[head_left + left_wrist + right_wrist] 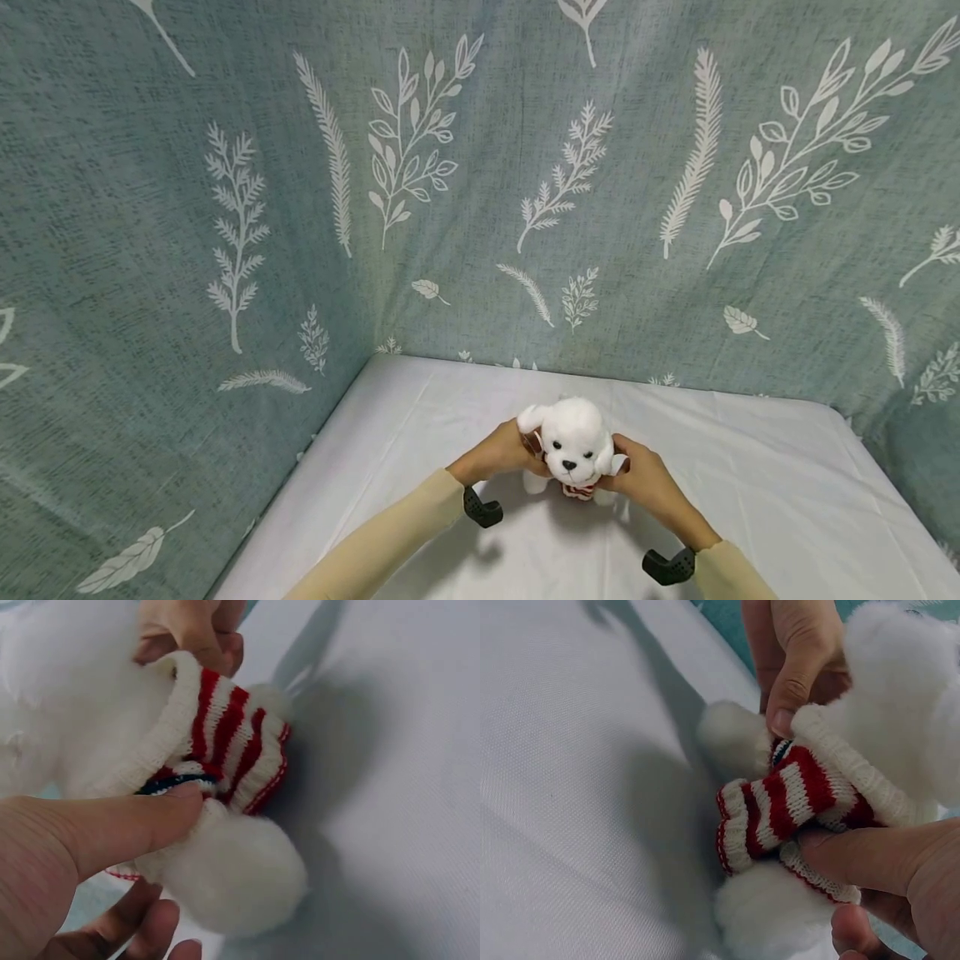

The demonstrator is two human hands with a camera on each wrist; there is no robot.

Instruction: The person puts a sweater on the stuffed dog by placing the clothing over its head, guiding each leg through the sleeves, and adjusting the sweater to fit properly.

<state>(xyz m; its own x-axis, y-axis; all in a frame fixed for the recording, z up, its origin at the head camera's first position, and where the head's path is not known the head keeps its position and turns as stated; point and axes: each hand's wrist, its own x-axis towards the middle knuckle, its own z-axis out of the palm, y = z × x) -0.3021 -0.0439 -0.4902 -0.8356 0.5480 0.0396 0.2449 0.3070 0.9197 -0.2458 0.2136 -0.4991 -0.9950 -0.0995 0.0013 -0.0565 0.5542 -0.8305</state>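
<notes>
A white plush dog with dark eyes and a dark nose faces the head camera, over the white sheet. It wears a knitted sweater with red and white stripes and a white collar. My left hand grips one side of the dog, its thumb on the sweater by a dark blue band in the left wrist view. On the opposite side my right hand pinches the sweater near a fluffy white paw. The dog's back is hidden in the head view.
A white sheet covers the flat surface beneath the dog. Blue-green fabric with white leaf prints hangs behind it and along the sides. Dark bands sit at both wrists.
</notes>
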